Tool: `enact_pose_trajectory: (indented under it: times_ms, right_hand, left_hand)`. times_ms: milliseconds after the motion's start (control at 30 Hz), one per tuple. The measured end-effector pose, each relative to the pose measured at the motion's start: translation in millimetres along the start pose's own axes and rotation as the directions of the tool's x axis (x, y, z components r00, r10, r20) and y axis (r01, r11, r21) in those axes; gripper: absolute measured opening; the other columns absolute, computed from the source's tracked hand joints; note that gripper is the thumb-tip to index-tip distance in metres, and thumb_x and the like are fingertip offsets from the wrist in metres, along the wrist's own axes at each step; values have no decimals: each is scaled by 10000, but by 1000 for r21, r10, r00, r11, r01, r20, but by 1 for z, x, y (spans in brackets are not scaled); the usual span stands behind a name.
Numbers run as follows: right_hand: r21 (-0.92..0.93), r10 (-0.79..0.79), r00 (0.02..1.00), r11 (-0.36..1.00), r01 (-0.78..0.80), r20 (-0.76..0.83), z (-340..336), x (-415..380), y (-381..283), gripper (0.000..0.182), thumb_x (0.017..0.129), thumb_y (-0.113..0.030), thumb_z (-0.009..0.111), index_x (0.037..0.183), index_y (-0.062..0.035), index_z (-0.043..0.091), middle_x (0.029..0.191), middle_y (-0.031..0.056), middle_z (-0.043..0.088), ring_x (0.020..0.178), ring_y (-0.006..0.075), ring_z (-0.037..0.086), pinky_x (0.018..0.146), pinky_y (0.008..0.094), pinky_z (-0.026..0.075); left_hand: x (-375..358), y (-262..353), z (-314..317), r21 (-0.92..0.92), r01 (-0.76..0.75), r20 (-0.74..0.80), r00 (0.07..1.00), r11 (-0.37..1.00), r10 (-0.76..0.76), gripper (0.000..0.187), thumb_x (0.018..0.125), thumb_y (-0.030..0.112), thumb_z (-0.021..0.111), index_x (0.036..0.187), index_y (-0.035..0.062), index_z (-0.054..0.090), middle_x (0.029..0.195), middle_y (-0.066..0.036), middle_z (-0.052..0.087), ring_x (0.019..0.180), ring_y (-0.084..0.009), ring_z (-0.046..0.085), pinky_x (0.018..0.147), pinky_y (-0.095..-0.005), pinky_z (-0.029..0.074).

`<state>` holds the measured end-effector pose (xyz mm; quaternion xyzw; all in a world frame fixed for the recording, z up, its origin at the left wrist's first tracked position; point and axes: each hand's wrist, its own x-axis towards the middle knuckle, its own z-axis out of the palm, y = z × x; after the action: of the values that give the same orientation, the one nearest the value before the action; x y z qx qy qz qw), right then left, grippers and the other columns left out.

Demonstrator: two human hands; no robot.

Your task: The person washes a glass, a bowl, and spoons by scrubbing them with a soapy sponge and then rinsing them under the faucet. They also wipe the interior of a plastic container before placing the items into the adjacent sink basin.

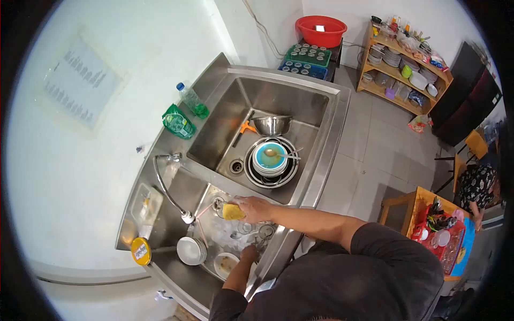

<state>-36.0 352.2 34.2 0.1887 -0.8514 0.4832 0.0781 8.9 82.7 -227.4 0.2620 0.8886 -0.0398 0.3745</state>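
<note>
My right hand (pixel 255 209) is closed around a yellow sponge (pixel 233 212), held over the near sink basin (pixel 176 227). Lower down in that basin is my left hand (pixel 249 253), close to some clear glasses (pixel 266 231); its fingers are too indistinct to show whether they grip anything. Beside it lies a white bowl (pixel 227 264) with brownish residue. A stack of white bowls (pixel 191 251) stands to the left. Between the stack and the sponge hangs the curved faucet (pixel 172 195), its white nozzle pointing down into the basin.
The far basin holds stacked dishes (pixel 271 156), a metal bowl (pixel 272 125) and an orange-handled tool (pixel 247 127). A green pouch (pixel 179 122), a bottle (pixel 191 100) and a yellow-lidded tub (pixel 141 251) line the ledge. Behind are a dish shelf (pixel 405 72) and a seated person (pixel 477 182).
</note>
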Motion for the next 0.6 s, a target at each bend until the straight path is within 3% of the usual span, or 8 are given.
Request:
enact_pose_trajectory:
  times_ms: [67,233,300,333,367,467,500,600]
  right_hand:
    - [16,-9,1000,1000,9,-4,0,-2,-1,560,741,-215,737,1246,-99,526,1097,155,599,980,363,618,845,426,497]
    - [-37,-52,998,998,50,-42,7,-2,6,602,723,-192,750,1266,-96,508,1126,169,602,1001,371,614,858,426,495]
    - [-38,-65,997,997,63,-48,8,-2,4,611,718,-192,756,1266,-93,506,1136,173,603,1008,371,612,863,424,497]
    - [-39,-55,997,998,52,-57,7,-2,4,619,714,-192,761,1267,-89,503,1147,176,603,1015,371,610,869,421,498]
    - [-43,-81,996,996,79,-46,5,-2,4,619,714,-192,761,1267,-89,503,1147,176,603,1015,371,610,869,421,498]
    - [-55,-61,997,997,58,-55,19,-2,16,643,721,-225,767,1282,-72,490,1159,181,602,1032,383,600,879,422,501]
    - [-54,-83,996,995,81,-35,18,-3,12,643,721,-225,767,1282,-72,490,1159,181,602,1032,383,600,879,422,501]
    - [-309,-29,999,950,32,16,22,-2,2,593,780,-312,719,1273,-69,495,1141,234,601,1022,403,605,874,437,499]
  left_hand:
    - [-11,2,-13,-22,-26,206,978,999,30,405,775,247,637,1062,-39,611,1080,-224,663,1029,-352,648,886,-470,510]
    - [-19,-18,-11,-36,-58,23,998,998,59,230,788,201,601,954,58,674,947,-216,685,969,-347,659,809,-462,528]
    - [-43,-23,-40,-19,-245,-5,970,969,245,334,819,346,622,918,30,666,955,-221,675,929,-401,650,786,-494,519]
    - [-38,-35,-34,431,-446,-34,861,784,508,181,795,203,575,782,37,646,811,-193,670,805,-333,675,744,-467,536]
    - [-44,-38,-43,432,-425,-58,867,795,495,181,795,203,575,782,37,646,811,-193,670,805,-333,675,744,-467,536]
    - [-75,-46,-64,-113,-61,-621,783,992,-23,263,847,230,561,783,-9,649,761,-226,658,731,-391,659,700,-495,527]
    - [-97,-37,-84,-359,20,-660,702,933,-268,303,863,249,561,781,-30,647,753,-244,654,715,-409,654,684,-507,520]
    - [-145,-27,-120,-602,55,-673,502,797,-543,341,888,273,597,833,-58,656,753,-239,674,713,-357,680,643,-433,512]
